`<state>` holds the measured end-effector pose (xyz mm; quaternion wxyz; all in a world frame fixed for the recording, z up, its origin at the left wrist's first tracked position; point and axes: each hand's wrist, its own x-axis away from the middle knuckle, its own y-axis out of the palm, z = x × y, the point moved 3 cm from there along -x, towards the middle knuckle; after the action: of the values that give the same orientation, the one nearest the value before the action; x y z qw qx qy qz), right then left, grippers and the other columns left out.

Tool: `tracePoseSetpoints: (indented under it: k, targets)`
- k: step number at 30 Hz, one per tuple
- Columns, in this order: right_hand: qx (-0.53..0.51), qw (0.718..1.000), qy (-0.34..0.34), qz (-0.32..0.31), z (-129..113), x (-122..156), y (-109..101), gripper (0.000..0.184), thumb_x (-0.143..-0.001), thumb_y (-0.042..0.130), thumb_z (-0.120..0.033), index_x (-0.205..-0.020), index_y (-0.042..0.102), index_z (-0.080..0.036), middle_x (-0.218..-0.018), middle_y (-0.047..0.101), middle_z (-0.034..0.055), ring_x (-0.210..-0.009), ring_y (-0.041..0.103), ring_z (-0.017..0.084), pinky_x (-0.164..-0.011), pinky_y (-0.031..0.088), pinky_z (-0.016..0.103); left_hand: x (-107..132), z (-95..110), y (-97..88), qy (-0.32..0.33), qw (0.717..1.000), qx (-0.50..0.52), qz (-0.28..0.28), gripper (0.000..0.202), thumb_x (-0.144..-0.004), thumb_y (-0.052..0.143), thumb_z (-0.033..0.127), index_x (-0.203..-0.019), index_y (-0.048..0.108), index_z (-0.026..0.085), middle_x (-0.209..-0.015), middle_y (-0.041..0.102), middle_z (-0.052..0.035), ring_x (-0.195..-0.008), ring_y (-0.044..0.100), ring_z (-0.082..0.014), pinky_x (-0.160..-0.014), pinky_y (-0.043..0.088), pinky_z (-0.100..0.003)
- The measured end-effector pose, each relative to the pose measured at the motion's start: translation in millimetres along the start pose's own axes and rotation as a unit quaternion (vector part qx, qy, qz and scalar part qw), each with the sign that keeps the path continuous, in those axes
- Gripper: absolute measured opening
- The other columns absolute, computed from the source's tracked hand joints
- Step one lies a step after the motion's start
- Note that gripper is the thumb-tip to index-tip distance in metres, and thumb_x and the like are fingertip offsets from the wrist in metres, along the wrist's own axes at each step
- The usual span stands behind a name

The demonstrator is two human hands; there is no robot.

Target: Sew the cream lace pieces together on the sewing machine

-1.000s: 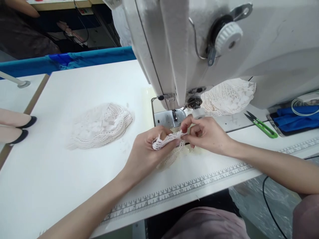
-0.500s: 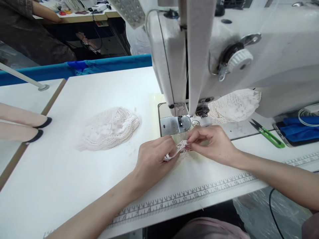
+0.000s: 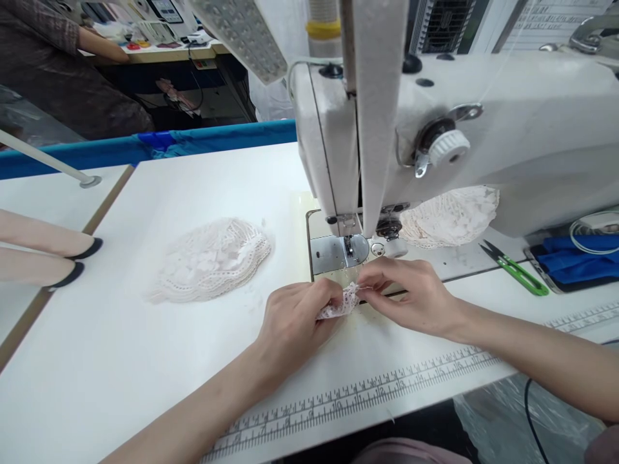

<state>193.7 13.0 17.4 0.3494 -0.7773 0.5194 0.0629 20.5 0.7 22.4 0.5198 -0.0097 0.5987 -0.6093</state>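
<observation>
A small piece of white lace is stretched between my two hands, just in front of the sewing machine's needle plate. My left hand is curled closed around the lace's left part. With thumb and forefinger, my right hand pinches its upper right edge. Above and behind them stands the white sewing machine, its presser foot over the plate. To the left lies a pile of white lace pieces; another lace pile rests behind the needle, under the machine arm.
Green-handled thread snips lie at right, beside a phone-like dark tray with blue cloth. A printed ruler runs along the table's front edge. Two cloth-covered forms with black ends jut in from the left. Another person is beyond the blue cloth edge.
The view has tilted up slightly. The lace between my hands has been turned and opened flatter, showing more of its face; both hands still hold it.
</observation>
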Motion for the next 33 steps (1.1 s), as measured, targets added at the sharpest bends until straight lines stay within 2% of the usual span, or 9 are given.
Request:
tracePoseSetpoints:
  k: [4, 9, 12, 15, 18, 23, 28, 30, 33]
  targets:
    - [0.019, 0.999, -0.005, -0.026, 0, 0, 1, 0.008, -0.086, 0.055, -0.013, -0.091, 0.058, -0.018, -0.081, 0.065, -0.0013, -0.070, 0.064, 0.009, -0.066, 0.058, 0.022, 1, 0, 0.4, 0.031, 0.999, 0.001, 0.007, 0.019, -0.078, 0.047, 0.005, -0.075, 0.040, 0.023, -0.050, 0.048, 0.0095, -0.041, 0.040, -0.0071, -0.044, 0.031, -0.019]
    - [0.057, 0.997, -0.019, -0.047, 0, 0, 1, 0.008, -0.090, 0.052, -0.016, -0.095, 0.058, -0.018, -0.081, 0.066, -0.0008, -0.070, 0.064, 0.009, -0.063, 0.056, 0.021, 0, 1, -0.7, 0.071, 0.997, -0.023, -0.002, 0.017, -0.084, 0.051, 0.012, -0.075, 0.040, 0.022, -0.055, 0.055, 0.0072, -0.044, 0.044, -0.0081, -0.045, 0.032, -0.021]
    - [0.113, 0.992, -0.058, -0.027, 0, 2, 0, 0.010, -0.091, 0.051, -0.016, -0.094, 0.059, -0.018, -0.078, 0.067, -0.0020, -0.065, 0.063, 0.008, -0.058, 0.053, 0.019, 0, 1, -1.5, 0.082, 0.996, -0.030, -0.010, 0.018, -0.083, 0.048, 0.008, -0.076, 0.039, 0.022, -0.064, 0.062, 0.0052, -0.047, 0.049, -0.0081, -0.045, 0.033, -0.021]
    - [0.172, 0.978, -0.117, 0.005, -1, 4, -3, 0.012, -0.091, 0.050, -0.013, -0.090, 0.061, -0.019, -0.069, 0.067, -0.0038, -0.056, 0.061, 0.007, -0.049, 0.049, 0.017, 2, 1, -2.4, 0.094, 0.995, -0.017, -0.012, 0.019, -0.082, 0.046, 0.005, -0.079, 0.040, 0.023, -0.060, 0.060, 0.0064, -0.044, 0.046, -0.0081, -0.045, 0.033, -0.021]
    - [0.234, 0.952, -0.196, 0.022, -6, 7, -6, 0.016, -0.089, 0.053, -0.010, -0.082, 0.063, -0.021, -0.065, 0.067, -0.0044, -0.052, 0.060, 0.008, -0.044, 0.048, 0.019, 4, 1, -3.0, 0.095, 0.995, -0.007, -0.010, 0.016, -0.082, 0.046, 0.006, -0.087, 0.045, 0.022, -0.053, 0.054, 0.0086, -0.040, 0.040, -0.0078, -0.043, 0.033, -0.021]
    - [0.333, 0.870, -0.364, 0.024, -20, 8, -5, 0.022, -0.078, 0.063, -0.003, -0.065, 0.064, -0.020, -0.061, 0.067, -0.0018, -0.055, 0.062, 0.011, -0.043, 0.052, 0.020, 1, 4, -2.4, 0.038, 0.999, 0.013, -0.018, 0.021, -0.081, 0.046, 0.008, -0.099, 0.050, 0.019, -0.055, 0.057, 0.0091, -0.038, 0.043, -0.0061, -0.045, 0.037, -0.019]
    - [0.371, 0.832, -0.413, 0.022, -22, 9, -4, 0.025, -0.079, 0.063, -0.006, -0.062, 0.065, -0.023, -0.064, 0.068, -0.0032, -0.060, 0.063, 0.010, -0.048, 0.055, 0.019, 0, 6, -2.1, 0.033, 0.999, 0.021, -0.020, 0.027, -0.077, 0.043, 0.003, -0.094, 0.056, 0.020, -0.048, 0.050, 0.0100, -0.038, 0.042, -0.0065, -0.043, 0.034, -0.019]
    - [0.358, 0.837, -0.414, 0.020, -22, 10, -4, 0.023, -0.080, 0.062, -0.005, -0.064, 0.065, -0.022, -0.064, 0.068, -0.0029, -0.059, 0.062, 0.010, -0.048, 0.053, 0.019, 1, 6, -2.1, 0.018, 0.998, 0.037, -0.038, 0.030, -0.075, 0.043, 0.002, -0.092, 0.059, 0.021, -0.048, 0.053, 0.0094, -0.039, 0.045, -0.0066, -0.043, 0.035, -0.018]
    - [0.304, 0.899, -0.316, -0.004, -17, 8, -3, 0.021, -0.085, 0.055, -0.007, -0.070, 0.063, -0.019, -0.058, 0.064, -0.0036, -0.051, 0.057, 0.008, -0.043, 0.047, 0.019, 4, 1, 2.7, -0.076, 0.985, 0.066, -0.137, 0.025, -0.076, 0.049, 0.005, -0.088, 0.064, 0.022, -0.054, 0.063, 0.0068, -0.041, 0.052, -0.0080, -0.043, 0.037, -0.019]
